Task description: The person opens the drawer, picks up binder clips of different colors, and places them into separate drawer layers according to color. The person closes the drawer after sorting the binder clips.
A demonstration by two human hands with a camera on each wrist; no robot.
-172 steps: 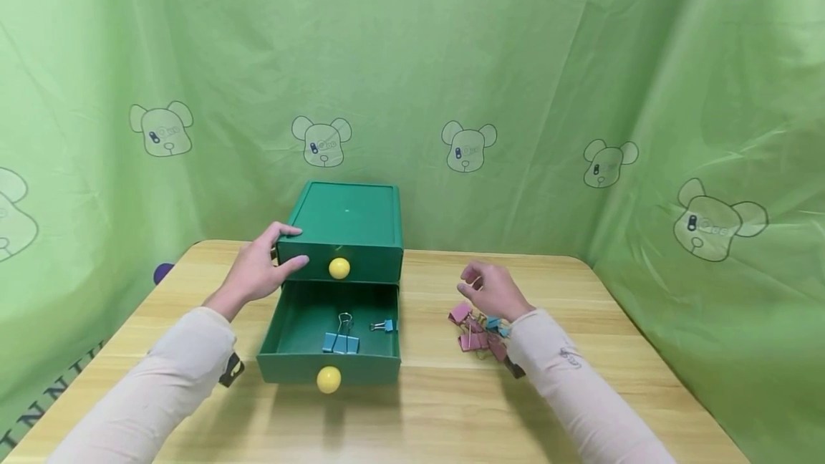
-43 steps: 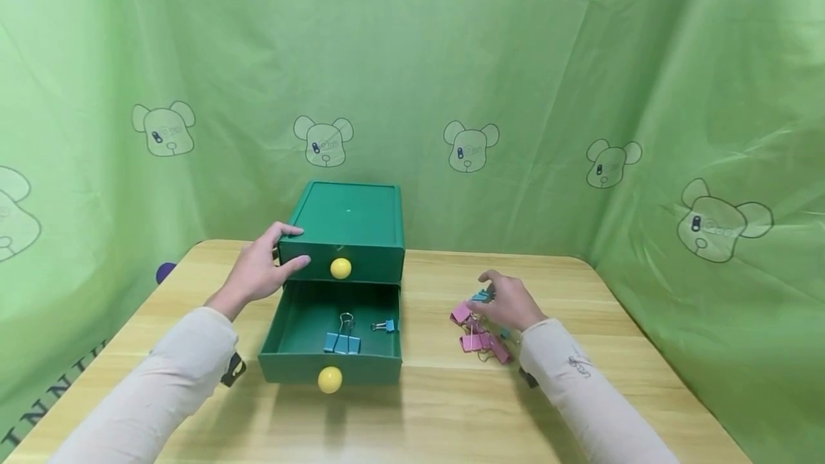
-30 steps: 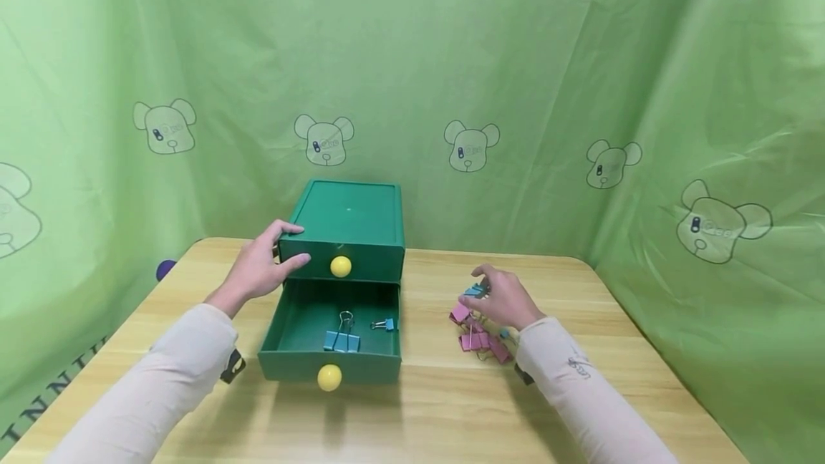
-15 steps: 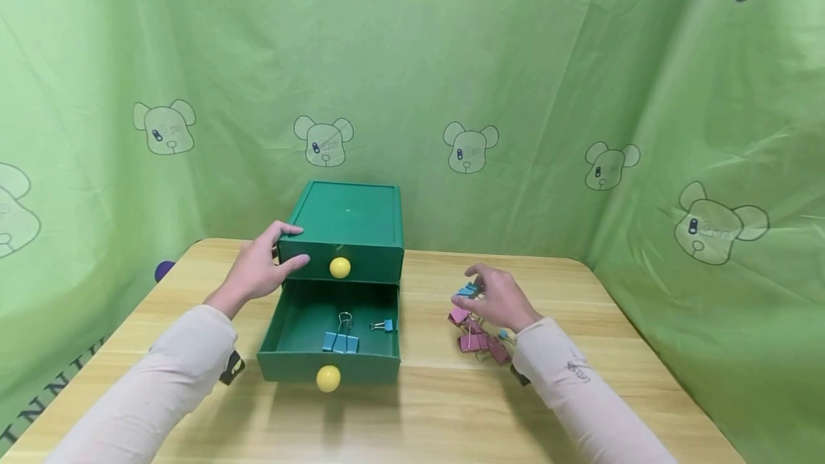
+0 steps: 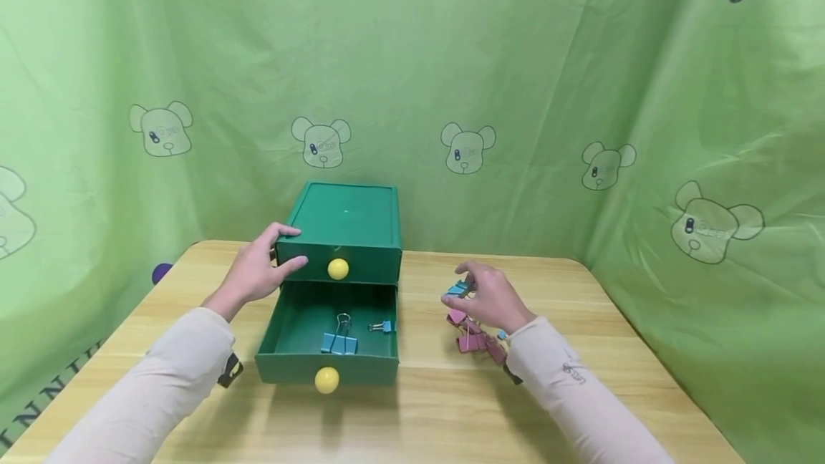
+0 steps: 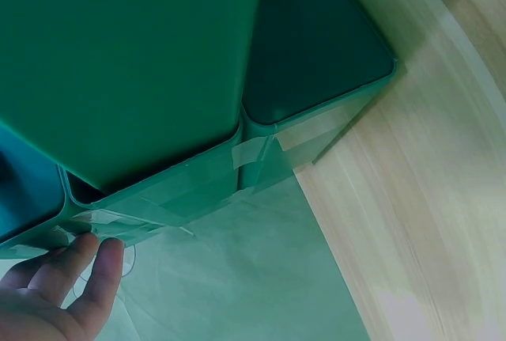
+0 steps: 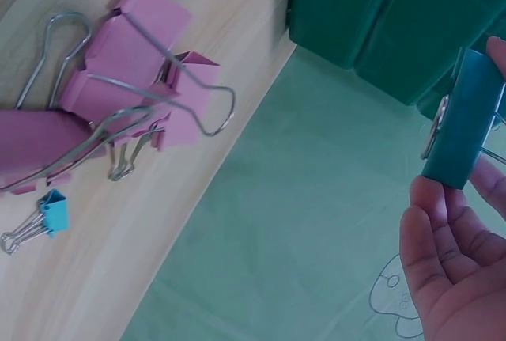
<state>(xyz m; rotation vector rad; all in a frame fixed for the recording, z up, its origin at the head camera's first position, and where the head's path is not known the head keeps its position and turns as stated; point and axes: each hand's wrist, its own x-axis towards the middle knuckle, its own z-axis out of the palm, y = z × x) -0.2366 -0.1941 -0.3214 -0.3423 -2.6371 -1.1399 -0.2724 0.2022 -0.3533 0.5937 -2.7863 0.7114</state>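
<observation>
A green drawer unit (image 5: 348, 213) stands left of centre, its lower drawer (image 5: 290, 369) pulled out. My left hand (image 5: 253, 269) rests on the unit's left front corner, index finger on top and thumb against the front; its fingers (image 6: 107, 274) touch the unit in the left wrist view. In the drawer lie a larger blue binder clip (image 5: 339, 344) and a small blue one (image 5: 386, 326). My right hand (image 5: 493, 298) pinches another blue binder clip (image 7: 465, 123) between thumb and fingers, raised above a pile of pink binder clips (image 5: 473, 342).
Beside the pink pile, a small blue binder clip (image 7: 54, 213) lies on the wooden table (image 5: 438, 414). Yellow knobs stick out from the upper drawer front (image 5: 374, 263) and lower drawer. A green curtain (image 5: 399, 56) hangs behind and around the table.
My right hand, holding nothing at first, has taken up a blue binder clip from the pile and carries it slowly left. The left hand and drawer stay put.
</observation>
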